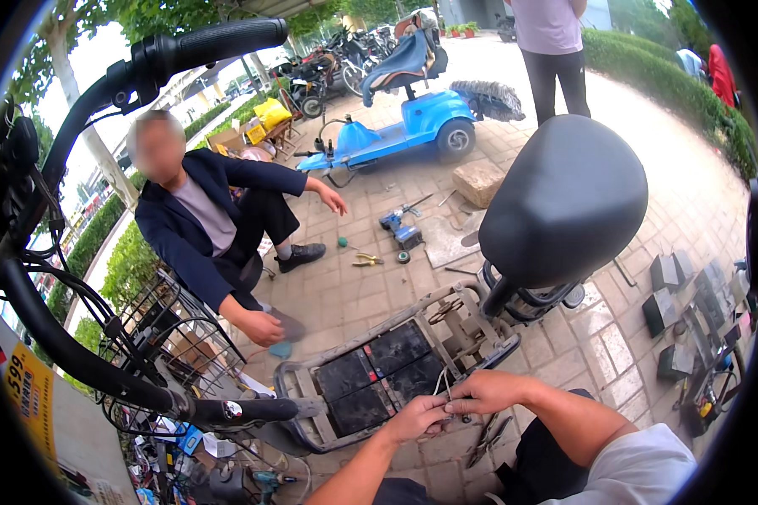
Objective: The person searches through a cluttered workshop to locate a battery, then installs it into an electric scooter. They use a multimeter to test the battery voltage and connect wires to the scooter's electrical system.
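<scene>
My left hand [417, 417] and my right hand [488, 393] meet at the near edge of an electric scooter's open metal frame [316, 407]. Fingertips of both are pinched together on a thin pale wire [440, 381] that rises from the frame; the wire's end is hidden by my fingers. Black batteries [397, 348] lie side by side in the frame, just beyond my hands. Over its right end stands the scooter's black seat [568, 202]. Dark long-handled pliers or a similar tool [486, 439] lie on the paving below my right hand.
A black handlebar [143, 383] curves along the left. Across the frame a person [202, 202] squats. A blue cordless drill [401, 229] and yellow-handled pliers [367, 260] lie on the paving. Grey battery blocks [672, 311] stand at right, a blue three-wheeler [396, 135] behind.
</scene>
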Demonstrator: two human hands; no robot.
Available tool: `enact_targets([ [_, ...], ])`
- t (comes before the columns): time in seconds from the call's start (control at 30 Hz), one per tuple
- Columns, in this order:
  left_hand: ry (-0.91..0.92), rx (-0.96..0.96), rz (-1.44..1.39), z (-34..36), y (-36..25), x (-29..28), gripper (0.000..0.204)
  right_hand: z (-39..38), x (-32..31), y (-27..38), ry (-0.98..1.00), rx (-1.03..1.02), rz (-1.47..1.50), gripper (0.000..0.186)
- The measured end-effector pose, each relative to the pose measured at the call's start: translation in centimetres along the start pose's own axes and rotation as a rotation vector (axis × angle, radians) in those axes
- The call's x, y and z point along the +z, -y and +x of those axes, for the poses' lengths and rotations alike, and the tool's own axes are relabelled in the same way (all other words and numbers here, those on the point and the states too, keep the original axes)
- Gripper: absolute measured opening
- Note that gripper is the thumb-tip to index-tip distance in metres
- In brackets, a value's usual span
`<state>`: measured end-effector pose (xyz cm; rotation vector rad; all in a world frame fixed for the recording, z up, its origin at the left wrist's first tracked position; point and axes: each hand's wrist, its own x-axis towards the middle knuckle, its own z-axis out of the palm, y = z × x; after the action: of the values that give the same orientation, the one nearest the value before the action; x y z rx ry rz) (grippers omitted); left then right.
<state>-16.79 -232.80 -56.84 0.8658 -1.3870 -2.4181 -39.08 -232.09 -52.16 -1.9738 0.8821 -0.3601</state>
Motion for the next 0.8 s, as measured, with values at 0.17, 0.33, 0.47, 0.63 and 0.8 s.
enact_targets([
  [0.17,-0.074,0.034,-0.032,0.3,-0.8,1.1,0.020,-0.2,-0.4,-0.1,-0.018,-0.023,0.102,0.036],
  [0.33,-0.073,0.048,-0.042,0.3,-1.3,1.4,0.020,-0.5,-0.4,0.0,-0.034,0.001,0.142,0.034],
  [0.47,-0.060,0.077,-0.071,0.2,-1.5,1.4,0.020,-0.6,-0.4,0.3,-0.074,-0.031,0.213,0.033],
  [0.63,-0.016,0.117,-0.162,0.2,-1.2,1.3,0.022,-0.7,-0.7,0.7,-0.104,-0.086,0.291,0.033],
  [0.8,-0.047,0.235,-0.374,0.2,-1.4,2.4,0.025,-0.7,-0.2,1.5,-0.215,-0.034,0.550,0.031],
])
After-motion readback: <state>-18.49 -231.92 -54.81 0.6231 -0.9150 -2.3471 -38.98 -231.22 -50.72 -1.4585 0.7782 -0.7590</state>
